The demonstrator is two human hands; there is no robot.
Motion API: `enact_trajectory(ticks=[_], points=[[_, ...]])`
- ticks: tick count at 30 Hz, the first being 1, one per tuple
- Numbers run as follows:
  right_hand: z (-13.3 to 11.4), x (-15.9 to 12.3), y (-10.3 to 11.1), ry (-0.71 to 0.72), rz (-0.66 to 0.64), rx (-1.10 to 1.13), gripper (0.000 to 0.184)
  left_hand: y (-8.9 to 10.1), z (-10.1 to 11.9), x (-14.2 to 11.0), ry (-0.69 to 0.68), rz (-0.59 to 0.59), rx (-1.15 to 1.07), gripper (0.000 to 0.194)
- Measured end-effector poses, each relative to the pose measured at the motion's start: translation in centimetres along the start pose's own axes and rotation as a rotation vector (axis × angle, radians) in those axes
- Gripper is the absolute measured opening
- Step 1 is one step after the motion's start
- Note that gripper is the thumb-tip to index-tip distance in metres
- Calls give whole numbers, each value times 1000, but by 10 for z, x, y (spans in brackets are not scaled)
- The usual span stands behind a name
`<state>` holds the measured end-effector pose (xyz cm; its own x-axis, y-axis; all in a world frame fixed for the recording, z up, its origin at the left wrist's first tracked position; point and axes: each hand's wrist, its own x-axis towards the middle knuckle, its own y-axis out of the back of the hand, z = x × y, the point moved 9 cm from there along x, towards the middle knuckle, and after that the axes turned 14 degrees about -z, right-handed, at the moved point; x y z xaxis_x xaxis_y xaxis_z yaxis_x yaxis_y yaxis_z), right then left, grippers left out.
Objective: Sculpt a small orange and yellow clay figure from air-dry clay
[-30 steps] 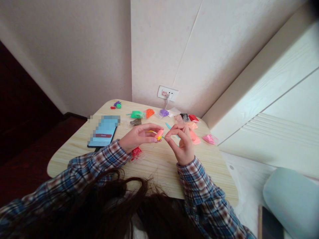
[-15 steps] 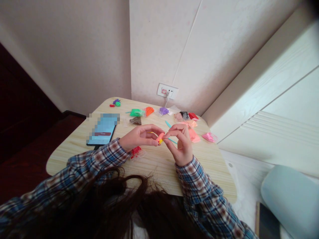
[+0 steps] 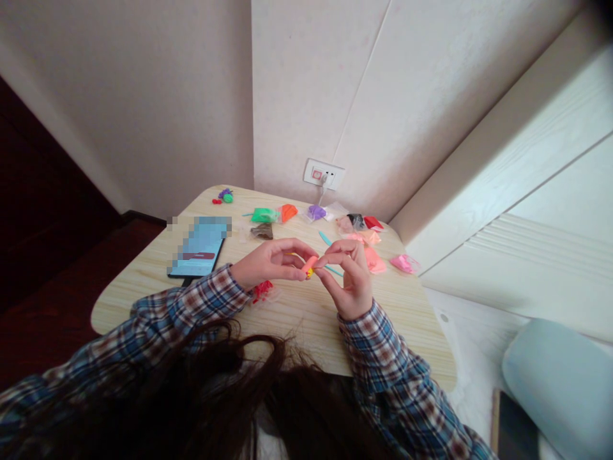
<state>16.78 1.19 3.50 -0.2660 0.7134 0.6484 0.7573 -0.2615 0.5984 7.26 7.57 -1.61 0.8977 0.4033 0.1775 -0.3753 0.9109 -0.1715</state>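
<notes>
My left hand (image 3: 268,263) pinches a small orange clay piece (image 3: 310,264) with a yellow bit on its lower end, held just above the light wooden table (image 3: 297,313). My right hand (image 3: 350,276) faces it, thumb and forefinger pinched together at the clay's right tip. A thin teal tool (image 3: 330,269) lies on the table behind the fingers. A packet of red clay (image 3: 261,292) sits under my left wrist.
Several clay packets lie along the table's far edge: green (image 3: 263,215), orange (image 3: 288,212), purple (image 3: 315,211), red (image 3: 371,222), pink (image 3: 403,262). A phone (image 3: 200,247) rests at the left. Small clay figures (image 3: 224,195) sit at the far left corner. A wall socket (image 3: 323,174) is behind.
My right fingers have closed in onto the orange clay's tip. The clay has dropped a little lower. Both hands stay in about the same spot.
</notes>
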Motion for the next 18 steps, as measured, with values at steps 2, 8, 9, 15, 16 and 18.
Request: enact_trajectory(ticks=[2,8,9,15,16,18], points=[[-1,-1,1,9,7,-18,5,0,0,0,4,-1,1,32],[-15,-7,7,91,27,-201,13,1,1,0,-5,0,4,32],[-18,-9,8,121,29,-231,15,1,0,1,-6,-4,1,32],[-20,-15,18,148,111,-234,24,1,0,0,-4,-8,2,33],[-21,-15,18,155,108,-235,24,1,0,0,-3,-4,4,34],[-23,-14,14,184,71,-249,24,1,0,0,-3,0,3,33]])
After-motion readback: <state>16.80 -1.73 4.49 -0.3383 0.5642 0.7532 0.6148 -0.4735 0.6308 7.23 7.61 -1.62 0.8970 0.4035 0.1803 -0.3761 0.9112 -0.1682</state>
